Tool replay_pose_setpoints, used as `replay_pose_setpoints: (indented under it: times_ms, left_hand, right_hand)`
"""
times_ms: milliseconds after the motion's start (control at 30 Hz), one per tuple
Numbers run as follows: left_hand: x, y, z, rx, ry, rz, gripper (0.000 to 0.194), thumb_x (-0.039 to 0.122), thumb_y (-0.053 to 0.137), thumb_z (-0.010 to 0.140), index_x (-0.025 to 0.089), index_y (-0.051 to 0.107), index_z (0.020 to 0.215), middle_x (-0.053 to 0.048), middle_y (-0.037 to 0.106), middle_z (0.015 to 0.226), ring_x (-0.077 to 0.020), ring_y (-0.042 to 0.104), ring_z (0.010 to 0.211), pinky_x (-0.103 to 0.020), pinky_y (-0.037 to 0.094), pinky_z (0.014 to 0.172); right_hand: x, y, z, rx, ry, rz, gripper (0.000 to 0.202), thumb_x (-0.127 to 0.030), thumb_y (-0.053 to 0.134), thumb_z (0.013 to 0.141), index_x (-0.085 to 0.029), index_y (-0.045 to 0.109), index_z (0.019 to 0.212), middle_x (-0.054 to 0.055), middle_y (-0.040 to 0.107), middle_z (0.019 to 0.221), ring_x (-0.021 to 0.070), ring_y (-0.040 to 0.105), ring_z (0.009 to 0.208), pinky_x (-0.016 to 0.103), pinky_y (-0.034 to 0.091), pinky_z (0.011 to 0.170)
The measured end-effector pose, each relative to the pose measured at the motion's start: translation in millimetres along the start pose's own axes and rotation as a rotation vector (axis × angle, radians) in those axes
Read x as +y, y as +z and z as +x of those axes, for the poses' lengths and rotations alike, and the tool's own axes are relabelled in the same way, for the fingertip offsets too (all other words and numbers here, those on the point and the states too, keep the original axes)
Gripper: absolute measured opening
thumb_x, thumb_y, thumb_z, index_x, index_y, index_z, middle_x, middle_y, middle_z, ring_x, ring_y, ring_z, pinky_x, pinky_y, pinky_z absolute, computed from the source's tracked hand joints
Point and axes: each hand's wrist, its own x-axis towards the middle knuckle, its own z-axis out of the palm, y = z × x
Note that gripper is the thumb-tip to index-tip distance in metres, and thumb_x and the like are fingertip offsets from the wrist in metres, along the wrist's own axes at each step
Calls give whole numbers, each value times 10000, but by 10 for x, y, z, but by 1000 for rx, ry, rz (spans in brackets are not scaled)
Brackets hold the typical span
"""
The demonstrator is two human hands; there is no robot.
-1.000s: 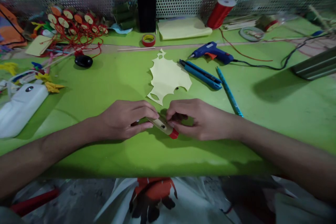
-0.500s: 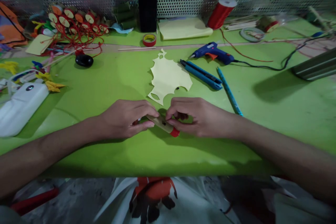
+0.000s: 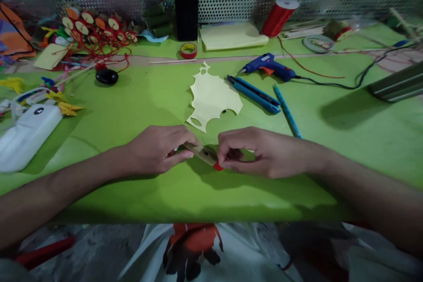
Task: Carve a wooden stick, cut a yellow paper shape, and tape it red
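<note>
My left hand point(image 3: 161, 149) grips a small tan tube point(image 3: 201, 151) between thumb and fingers. The tube lies slantwise low over the green table, with a dark round spot on its side and a red end point(image 3: 218, 166) toward the right. At that red end is my right hand point(image 3: 246, 150), thumb and forefinger pinched together. Whatever sits between those fingertips is hidden. Just beyond both hands lies a pale yellow paper cutout point(image 3: 213, 94) with scalloped edges.
Right of the paper lie a blue box cutter point(image 3: 254, 94), a blue pen point(image 3: 287, 110) and a blue hot glue gun point(image 3: 269, 67). A white device point(image 3: 29, 136) is at the left. Along the back stand a red thread spool point(image 3: 280, 17), a tape roll point(image 3: 188, 50) and several stringed tubes point(image 3: 95, 24).
My right hand has shifted slightly right along the tube, from near the dark spot to the red end, uncovering more of its side. My left hand stays put.
</note>
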Motion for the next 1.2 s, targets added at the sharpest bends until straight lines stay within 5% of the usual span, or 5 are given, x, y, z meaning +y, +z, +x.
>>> replay_pose_setpoints:
  times_ms: [67,400,600,733,1200]
  left_hand:
    - [-6,-5,-2,6,-3,-18,163,258,593,1068,194,646,1207,-52,777,1163,-175,746,1005,-264,525,823]
    - [-31,-1,15,28,24,-75,166,218,607,1035,232,612,1201,-37,740,1199,-176,731,1023,-277,521,822]
    - [-39,6,9,14,6,-55,174,238,599,1033,226,610,1207,-44,743,1176,-182,736,983,-283,524,793]
    - [-34,0,14,12,9,-63,178,240,598,1033,210,614,1208,-58,750,1173,-187,737,999,-289,532,804]
    - [-25,-5,10,6,-1,-56,177,247,603,1043,207,616,1215,-55,760,1172,-187,749,1027,-279,539,827]
  right_hand:
    - [-12,-114,-52,-62,71,95,185,-325,627,1027,-169,687,948,24,657,843,112,551,707,245,430,635]
    - [154,-194,-42,261,101,308,324,-494,701,1002,-191,596,959,-29,555,745,99,513,652,235,417,586]
    - [77,-62,-2,228,100,-46,284,-408,692,993,-188,680,1172,-66,453,685,94,404,574,236,314,516]
    - [51,29,38,224,-41,-268,178,-233,670,984,-155,751,1122,-14,591,769,91,463,611,251,347,576]
    - [79,129,100,271,-162,-221,110,-70,662,896,-169,702,922,13,648,842,100,555,706,240,384,649]
